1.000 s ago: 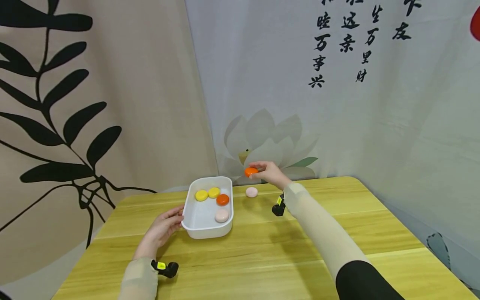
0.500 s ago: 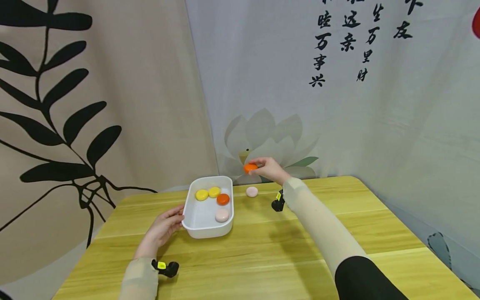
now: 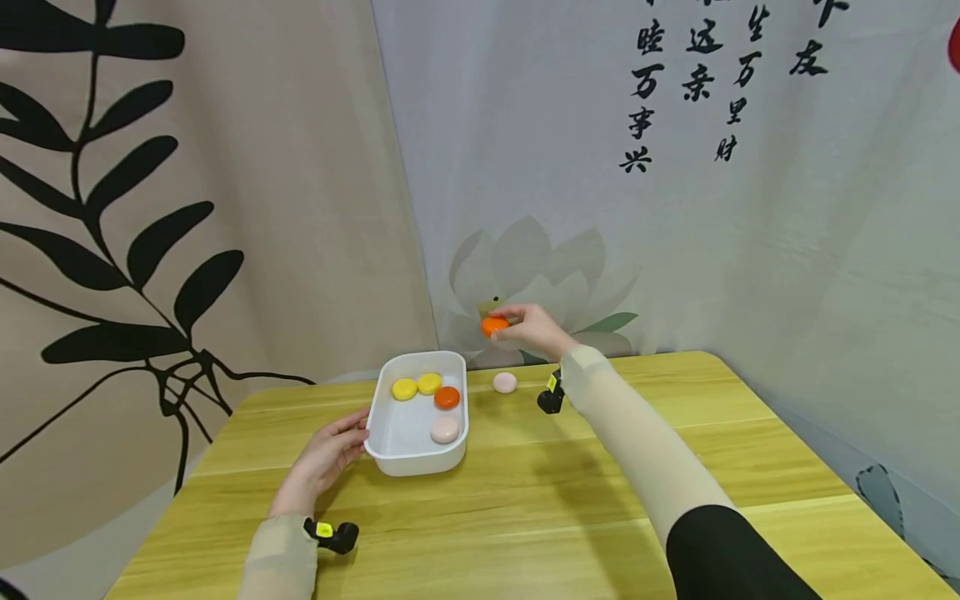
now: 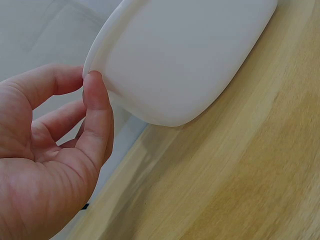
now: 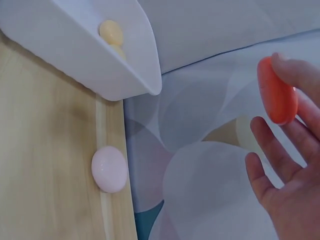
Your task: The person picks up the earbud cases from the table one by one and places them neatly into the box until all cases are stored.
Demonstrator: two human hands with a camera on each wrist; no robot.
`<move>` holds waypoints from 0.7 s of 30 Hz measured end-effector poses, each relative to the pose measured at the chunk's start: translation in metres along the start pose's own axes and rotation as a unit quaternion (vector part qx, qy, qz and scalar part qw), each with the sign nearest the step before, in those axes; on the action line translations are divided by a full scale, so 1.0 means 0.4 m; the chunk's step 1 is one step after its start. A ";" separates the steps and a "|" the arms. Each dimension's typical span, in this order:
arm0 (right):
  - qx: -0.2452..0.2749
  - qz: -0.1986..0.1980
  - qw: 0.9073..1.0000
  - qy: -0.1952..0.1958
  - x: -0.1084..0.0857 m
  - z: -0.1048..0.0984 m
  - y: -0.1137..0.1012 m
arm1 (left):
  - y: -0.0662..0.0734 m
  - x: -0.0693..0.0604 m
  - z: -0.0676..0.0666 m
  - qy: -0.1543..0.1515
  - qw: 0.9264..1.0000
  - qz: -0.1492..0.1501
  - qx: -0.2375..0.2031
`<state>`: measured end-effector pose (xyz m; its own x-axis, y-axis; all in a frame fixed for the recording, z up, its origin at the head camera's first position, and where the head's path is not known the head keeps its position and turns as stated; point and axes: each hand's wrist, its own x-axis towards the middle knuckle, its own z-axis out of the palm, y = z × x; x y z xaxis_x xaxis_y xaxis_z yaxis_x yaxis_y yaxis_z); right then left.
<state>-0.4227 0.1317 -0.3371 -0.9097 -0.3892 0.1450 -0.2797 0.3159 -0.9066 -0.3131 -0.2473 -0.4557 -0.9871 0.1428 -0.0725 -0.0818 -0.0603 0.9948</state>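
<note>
My right hand (image 3: 536, 329) pinches a glossy orange rounded disc (image 3: 493, 326) between thumb and fingers, raised above the table's far edge. In the right wrist view, the orange disc (image 5: 276, 92) is seen side-on, with the lower fingers spread away from it. At the near left corner of a white plastic box (image 3: 416, 468), my left hand (image 3: 330, 454) pinches the rim with thumb and fingertips. Inside the box lie two yellow discs (image 3: 404, 389), an orange-red disc (image 3: 447, 398) and a pale pink disc (image 3: 445, 429). Another pale pink disc (image 3: 505, 382) rests on the table, right of the box.
The wooden table (image 3: 480, 542) ends just behind the box and the loose pink disc. A printed cloth (image 3: 525, 167) with leaves, a lotus and black characters hangs behind it. Black wrist cameras (image 3: 337, 537) sit on both wrists.
My right hand has risen and shifted slightly left with the orange disc, while the loose pink disc stays on the table. The left hand and the box have stayed put.
</note>
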 end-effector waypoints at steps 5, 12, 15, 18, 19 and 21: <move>0.008 -0.011 1.000 -0.004 0.000 0.006 -0.020 | 0.000 0.002 0.003 0.005 1.000 0.002 -0.003; 0.009 -0.019 1.000 -0.005 0.009 0.013 -0.030 | 0.003 0.001 0.009 0.015 1.000 0.003 0.003; 0.003 -0.014 1.000 -0.011 0.014 0.015 -0.028 | 0.004 -0.001 0.008 0.018 1.000 0.001 0.004; 0.002 -0.007 1.000 -0.012 0.017 0.018 -0.027 | 0.004 -0.001 0.005 0.015 1.000 -0.001 0.006; 0.003 -0.006 1.000 -0.011 0.018 0.019 -0.028 | 0.003 -0.001 0.005 0.020 1.000 -0.002 0.001; 0.005 -0.008 1.000 -0.008 0.019 0.022 -0.031 | 0.002 -0.002 0.003 0.019 1.000 -0.003 0.001</move>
<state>-0.4236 0.1171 -0.3283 -0.9001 -0.4084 0.1520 -0.2904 0.3020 -0.9080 -0.3124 -0.2462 -0.4548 -0.9912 0.1046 -0.0806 -0.0870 -0.0581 0.9945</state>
